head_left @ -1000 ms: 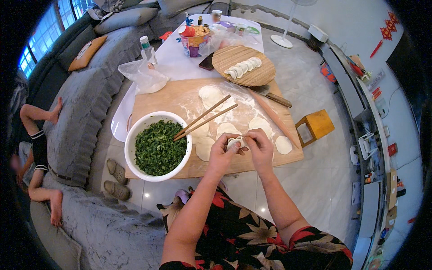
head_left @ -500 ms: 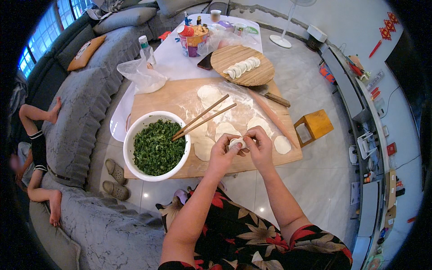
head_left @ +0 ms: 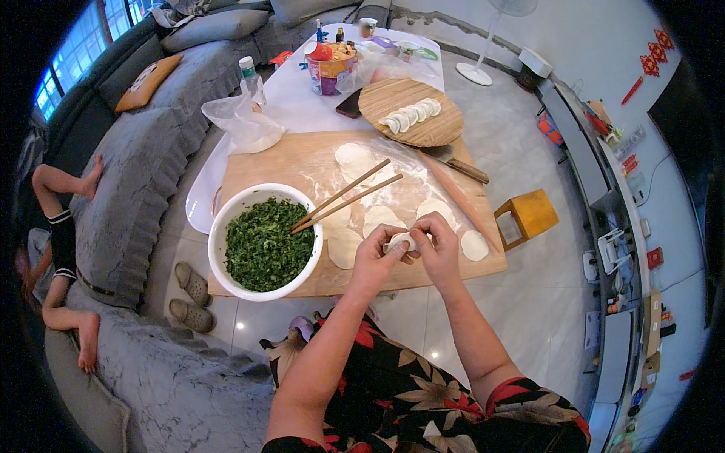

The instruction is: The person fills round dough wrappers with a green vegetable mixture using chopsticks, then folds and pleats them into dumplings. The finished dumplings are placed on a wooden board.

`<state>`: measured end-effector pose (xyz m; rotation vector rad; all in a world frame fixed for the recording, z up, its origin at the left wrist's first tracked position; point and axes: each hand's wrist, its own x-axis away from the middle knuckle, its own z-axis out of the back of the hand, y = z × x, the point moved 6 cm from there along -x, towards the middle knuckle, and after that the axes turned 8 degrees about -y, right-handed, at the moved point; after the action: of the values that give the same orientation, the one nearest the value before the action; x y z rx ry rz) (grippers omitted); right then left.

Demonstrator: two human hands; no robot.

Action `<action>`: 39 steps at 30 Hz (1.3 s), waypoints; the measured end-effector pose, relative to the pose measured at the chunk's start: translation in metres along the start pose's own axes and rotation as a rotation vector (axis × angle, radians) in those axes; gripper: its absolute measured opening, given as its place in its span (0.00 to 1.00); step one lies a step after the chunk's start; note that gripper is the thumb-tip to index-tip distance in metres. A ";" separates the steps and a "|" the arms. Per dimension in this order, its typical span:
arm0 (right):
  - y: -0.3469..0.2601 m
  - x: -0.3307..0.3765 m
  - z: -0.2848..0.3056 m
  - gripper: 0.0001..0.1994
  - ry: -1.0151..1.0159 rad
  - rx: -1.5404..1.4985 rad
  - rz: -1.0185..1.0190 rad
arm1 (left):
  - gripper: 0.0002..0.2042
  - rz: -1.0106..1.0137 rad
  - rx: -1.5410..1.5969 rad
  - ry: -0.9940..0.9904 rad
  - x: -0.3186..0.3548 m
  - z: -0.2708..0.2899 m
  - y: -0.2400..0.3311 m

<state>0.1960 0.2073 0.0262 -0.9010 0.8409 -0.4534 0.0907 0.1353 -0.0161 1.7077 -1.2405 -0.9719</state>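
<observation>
Between my two hands, above the front edge of a floured wooden board (head_left: pixel 257 167), is a folded white dumpling (head_left: pixel 402 241). My left hand (head_left: pixel 375 253) cups it from the left, and the fingers of my right hand (head_left: pixel 436 248) pinch its upper right edge. Round dough wrappers lie on the board around my hands, among them a single wrapper (head_left: pixel 475 245) to the right and a floury pile (head_left: pixel 354 160) farther back. Left of my hands stands a white bowl (head_left: pixel 215 260) of chopped green filling (head_left: pixel 264 253), with wooden chopsticks (head_left: pixel 351 198) resting in it.
A round bamboo board (head_left: pixel 445 113) with a row of dumplings sits at the back right. Beside it lie a knife (head_left: pixel 468 171) and a long rolling pin (head_left: pixel 458 195). A plastic bag (head_left: pixel 245 124), bottle and snack tub (head_left: pixel 330 74) are behind. Someone's bare legs (head_left: pixel 68 317) rest on the sofa.
The view has shifted slightly, moving the table a little to the right in the picture. My hands remain on the dumpling, with only small finger movement.
</observation>
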 end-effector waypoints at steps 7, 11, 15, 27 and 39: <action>-0.008 -0.004 -0.001 0.03 -0.063 -0.075 0.020 | 0.11 -0.052 0.015 0.005 0.000 0.004 0.002; -0.005 -0.005 -0.003 0.03 -0.071 -0.007 -0.006 | 0.11 -0.058 -0.026 -0.010 -0.002 0.004 -0.003; -0.008 -0.004 -0.002 0.04 -0.019 0.035 0.047 | 0.11 -0.039 -0.047 -0.002 -0.001 0.005 -0.005; -0.007 -0.006 -0.004 0.04 -0.092 0.044 -0.001 | 0.11 -0.027 -0.165 -0.014 0.001 0.004 0.001; -0.012 -0.008 -0.005 0.03 -0.128 0.054 0.028 | 0.15 -0.034 -0.147 0.008 0.001 0.008 0.002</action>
<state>0.1871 0.2039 0.0378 -0.8577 0.7207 -0.3882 0.0825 0.1326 -0.0176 1.6214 -1.1100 -1.0494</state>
